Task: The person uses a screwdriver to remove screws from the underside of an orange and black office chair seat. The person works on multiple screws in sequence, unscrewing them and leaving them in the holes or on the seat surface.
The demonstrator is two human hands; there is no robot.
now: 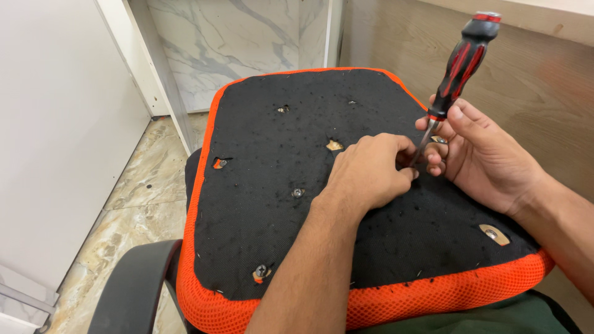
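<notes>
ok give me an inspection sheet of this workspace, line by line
surface: upturned seat cushion, black fabric underside with orange mesh edge, dotted with staples and lint
job's things: red and black screwdriver, tilted, tip hidden behind the fingers; several screw holes in the fabric, some showing metal
clutter: nothing seen
grippers: right hand grips the screwdriver low on its handle; left hand rests on the cushion, fingertips pinched at the shaft
cables: nothing seen
surroundings: black armrest lower left, marble floor tiles, white cabinet panel, wooden panel behind
</notes>
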